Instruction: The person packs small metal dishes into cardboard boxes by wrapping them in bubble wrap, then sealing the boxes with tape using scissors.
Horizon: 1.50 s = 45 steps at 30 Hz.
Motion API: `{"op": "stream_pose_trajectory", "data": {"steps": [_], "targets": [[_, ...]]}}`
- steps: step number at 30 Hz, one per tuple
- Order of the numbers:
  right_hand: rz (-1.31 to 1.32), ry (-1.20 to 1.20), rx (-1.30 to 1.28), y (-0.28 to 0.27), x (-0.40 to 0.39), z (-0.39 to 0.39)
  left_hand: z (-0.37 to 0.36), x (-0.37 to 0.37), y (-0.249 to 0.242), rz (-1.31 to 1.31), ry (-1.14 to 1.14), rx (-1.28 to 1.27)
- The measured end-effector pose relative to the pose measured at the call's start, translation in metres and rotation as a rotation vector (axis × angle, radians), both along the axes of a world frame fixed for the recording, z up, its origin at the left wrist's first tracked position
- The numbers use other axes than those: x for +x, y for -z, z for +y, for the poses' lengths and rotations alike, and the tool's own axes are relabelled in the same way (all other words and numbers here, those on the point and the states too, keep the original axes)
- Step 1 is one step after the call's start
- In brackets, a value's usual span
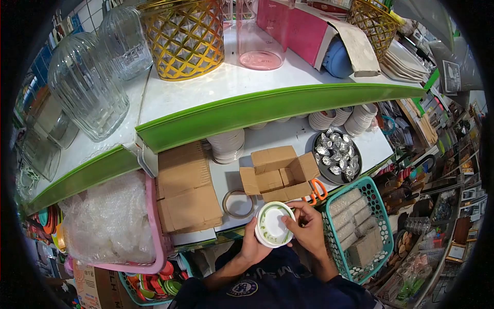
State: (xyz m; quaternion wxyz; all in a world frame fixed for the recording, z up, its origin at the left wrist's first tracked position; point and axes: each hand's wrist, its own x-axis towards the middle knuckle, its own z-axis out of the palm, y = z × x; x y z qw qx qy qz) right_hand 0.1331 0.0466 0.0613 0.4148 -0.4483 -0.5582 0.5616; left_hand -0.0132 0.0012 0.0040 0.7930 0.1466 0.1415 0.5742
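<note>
A small round white dish (274, 224) with a green leaf pattern inside its rim is held in front of my chest. It may be a short stack, as more than one rim edge shows. My left hand (252, 247) grips its left side. My right hand (310, 232) holds the right side, thumb resting on the inner face. Just beyond my hands stands an open cardboard box (275, 180), its flaps up and nothing visible inside. Orange-handled scissors (320, 189) lie to the box's right, partly hidden. A roll of tape (237, 204) lies to the left of the dish.
Flattened cardboard (185, 190) is piled at left, beside a pink tub (158, 226) of bubble wrap. A teal basket (383, 206) at right holds wrapped bundles. Behind are a dark round tray (320, 172) of foil cups and stacked white dishes (226, 147). A green-edged shelf (278, 105) hangs overhead.
</note>
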Motion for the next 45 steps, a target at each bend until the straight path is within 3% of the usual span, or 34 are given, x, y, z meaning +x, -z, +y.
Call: {"op": "stream_pose_trajectory", "data": {"steps": [5,7,14,23,28,31,33,36,45], "targets": [[-0.127,-0.042,0.016,-0.004,0.002,0.0,0.002,-0.001,0.001,-0.029,0.003,-0.034],[-0.011,-0.041,-0.072,-0.006,0.001,0.0,0.004,-0.002,0.002,-0.103,0.054,-0.005],[0.053,-0.051,-0.026,0.005,0.0,0.0,0.002,-0.003,-0.008,-0.071,0.005,-0.105],[0.123,-0.078,-0.09,0.008,0.01,-0.002,0.001,-0.004,-0.002,-0.102,0.083,0.027],[0.036,-0.095,0.223,0.016,0.025,0.006,0.003,-0.003,-0.002,-0.015,0.306,0.065],[-0.082,-0.124,0.23,0.012,0.041,0.004,0.003,0.003,0.004,-0.028,0.415,0.085],[-0.111,-0.11,0.235,0.013,0.05,0.003,0.007,0.008,0.002,0.111,0.468,0.056],[-0.096,-0.124,0.014,0.011,0.061,-0.003,0.012,0.015,0.009,0.144,0.603,0.08],[0.046,0.139,-0.008,0.019,0.075,-0.003,0.029,0.044,0.004,0.198,0.567,0.008]]}}
